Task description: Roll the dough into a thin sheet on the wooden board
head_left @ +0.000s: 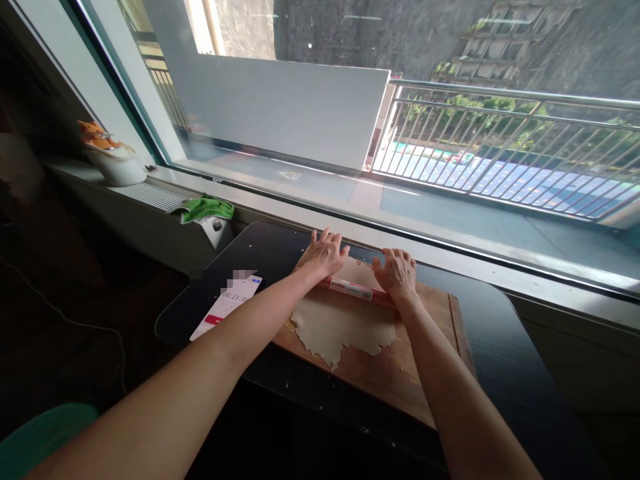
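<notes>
A red rolling pin point(351, 289) with a white printed label lies across a thin sheet of pale dough point(345, 330) with ragged edges. The palm of my left hand point(323, 255) presses on the pin's left end, its fingers stretched forward and apart. At the other end, my right hand point(399, 272) bears down with its fingers also extended past the pin. Both hands are open, and they cover the pin's ends. Beneath the dough is a wooden board point(435, 313), on which small dough crumbs are scattered.
The board lies on a black table point(500, 340) beside a window. Left of my left forearm is a phone point(227, 307) showing a running timer. A green cloth point(207, 209) hangs over a radiator, with a white pot point(117, 167) further back. A green rim point(50, 427) shows at lower left.
</notes>
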Motion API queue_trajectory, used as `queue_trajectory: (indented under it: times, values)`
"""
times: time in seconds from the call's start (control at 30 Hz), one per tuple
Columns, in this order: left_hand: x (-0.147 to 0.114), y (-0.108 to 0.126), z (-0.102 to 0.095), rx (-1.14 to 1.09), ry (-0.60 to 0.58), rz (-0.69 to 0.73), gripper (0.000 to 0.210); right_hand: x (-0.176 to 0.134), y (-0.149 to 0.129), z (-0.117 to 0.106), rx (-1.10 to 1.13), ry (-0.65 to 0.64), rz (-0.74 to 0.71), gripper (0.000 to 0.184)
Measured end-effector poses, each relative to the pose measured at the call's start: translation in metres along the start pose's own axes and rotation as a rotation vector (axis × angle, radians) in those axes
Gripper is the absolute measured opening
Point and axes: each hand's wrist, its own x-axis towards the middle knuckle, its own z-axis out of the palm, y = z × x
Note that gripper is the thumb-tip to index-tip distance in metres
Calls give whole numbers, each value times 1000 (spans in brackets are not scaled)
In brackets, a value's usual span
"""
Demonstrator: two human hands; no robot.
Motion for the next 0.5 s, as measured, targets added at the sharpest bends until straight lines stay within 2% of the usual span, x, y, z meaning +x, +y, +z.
queue_trajectory:
  times: [0.13,0.23,0.37,0.5]
  values:
    - [17,-4,11,-7,-26,-45,43,15,1,5,-16,-75,62,41]
    - [18,-6,15,-7,-19,-43,41,16,2,5,-2,-56,82,40]
    - [6,-5,9,3,14,-20,40,2,0,-2,11,-9,67,40]
    - [-23,0,-4,2,27,1,39,-25,-5,-15,2,-21,72,41]
